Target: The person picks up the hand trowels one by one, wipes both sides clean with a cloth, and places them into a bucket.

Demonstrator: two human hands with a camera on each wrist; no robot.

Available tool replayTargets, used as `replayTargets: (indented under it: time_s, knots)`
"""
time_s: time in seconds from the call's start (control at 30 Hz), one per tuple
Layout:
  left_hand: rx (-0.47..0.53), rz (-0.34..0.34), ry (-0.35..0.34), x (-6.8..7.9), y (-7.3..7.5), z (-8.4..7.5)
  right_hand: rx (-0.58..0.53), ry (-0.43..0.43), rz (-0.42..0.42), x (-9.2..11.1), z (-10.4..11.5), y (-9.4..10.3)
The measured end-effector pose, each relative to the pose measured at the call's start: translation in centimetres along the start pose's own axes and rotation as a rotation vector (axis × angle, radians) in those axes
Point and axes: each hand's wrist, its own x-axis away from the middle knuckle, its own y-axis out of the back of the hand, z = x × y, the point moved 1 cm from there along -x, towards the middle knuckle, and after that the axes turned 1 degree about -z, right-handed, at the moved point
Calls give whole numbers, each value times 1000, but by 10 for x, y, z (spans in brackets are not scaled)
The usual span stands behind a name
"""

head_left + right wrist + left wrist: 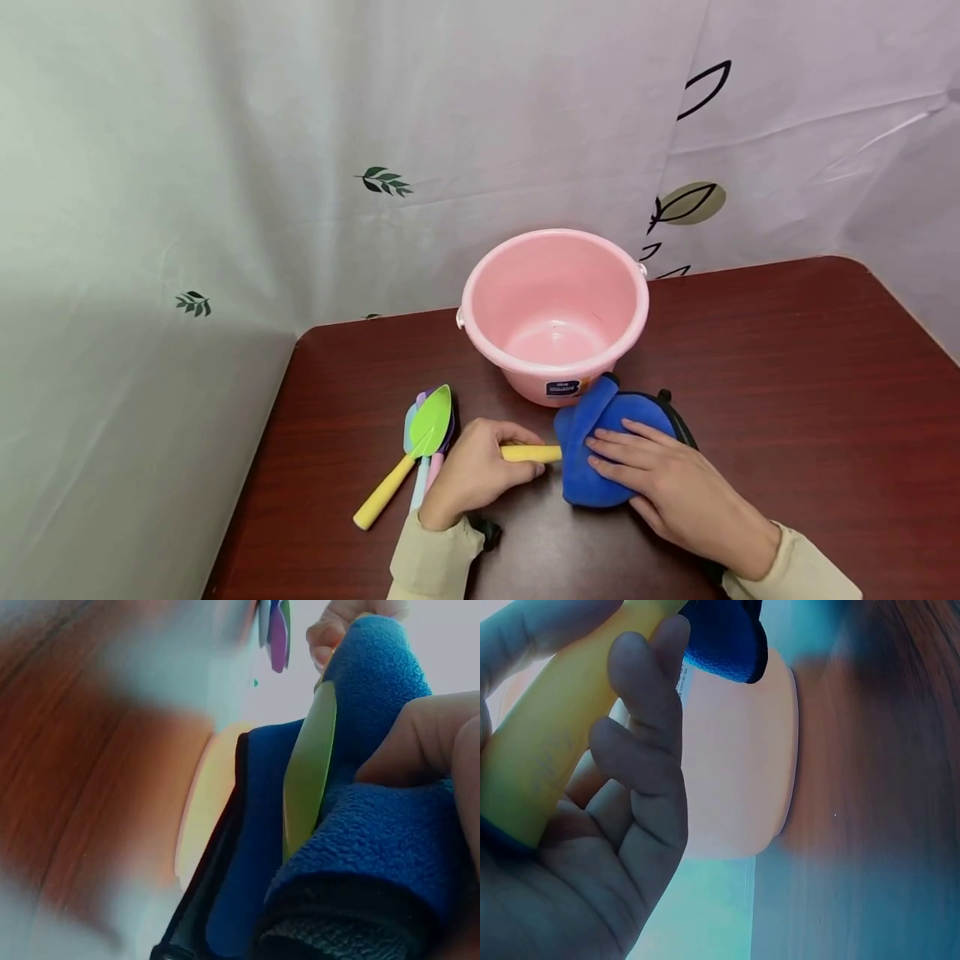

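Observation:
My left hand (480,467) grips the yellow handle (531,453) of a toy trowel, fingers curled round it in the left wrist view. The trowel's green blade (309,765) lies in the fold of a blue fleece cloth (600,483) with black trim; in the head view the cloth hides that blade. My right hand (675,483) holds the cloth around the blade, its fingers spread over the top. In the right wrist view a digit (420,742) of that hand pushes into the fleece beside the blade.
A pink bucket (555,292) stands just behind the cloth. Left of my left hand lies a pile of toy trowels, a green one with a yellow handle (382,493) on top. A patterned curtain (525,100) hangs behind the dark red table (787,375).

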Motion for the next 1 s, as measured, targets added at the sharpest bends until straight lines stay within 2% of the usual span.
replayTargets:
  time_s: [0.3, 0.6, 1.0]
  knots:
    - [10, -1, 7, 2, 3, 1, -9, -34, -82, 0, -1, -1]
    - [17, 5, 14, 2, 5, 4, 18, -62, -117, 3, -6, 1]
    - [6, -6, 30, 3, 11, 5, 42, -60, -206, 3, -13, 5]
